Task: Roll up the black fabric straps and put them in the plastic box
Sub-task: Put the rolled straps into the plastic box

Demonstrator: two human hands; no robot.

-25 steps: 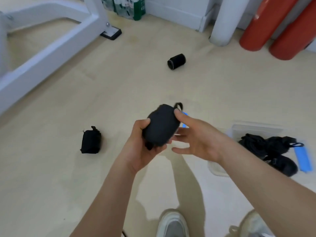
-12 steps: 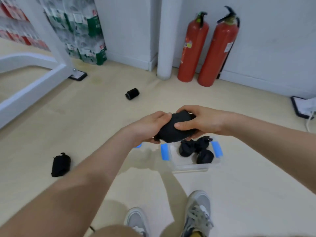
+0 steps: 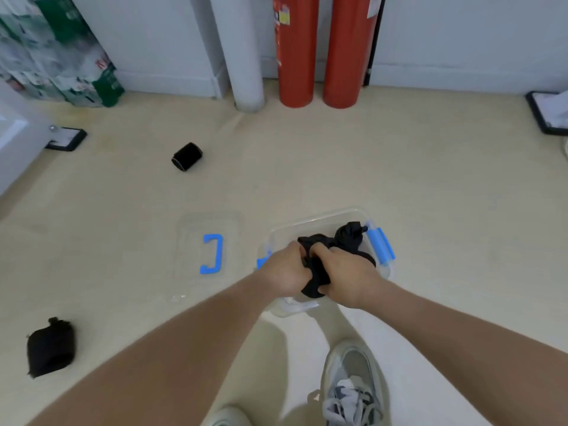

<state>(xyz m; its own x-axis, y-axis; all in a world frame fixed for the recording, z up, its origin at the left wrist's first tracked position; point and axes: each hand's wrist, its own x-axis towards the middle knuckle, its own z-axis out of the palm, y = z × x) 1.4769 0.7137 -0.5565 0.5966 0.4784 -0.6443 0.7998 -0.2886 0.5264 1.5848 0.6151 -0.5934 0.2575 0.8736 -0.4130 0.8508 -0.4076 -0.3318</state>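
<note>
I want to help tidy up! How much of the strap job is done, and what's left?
Done: a stored strap lies in the plastic box. In hand: the left hand and right hand grip the held strap at the box's opening. Left: the far bundle and the near bundle lie on the floor to the left. The lid lies beside the box.

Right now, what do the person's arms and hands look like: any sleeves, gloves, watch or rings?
Both arms are bare as far as the picture shows: no sleeve comes into view on the left forearm or the right forearm. The left hand and right hand wear no gloves. No watch or band shows at either wrist, and no ring on the fingers in view.
</note>
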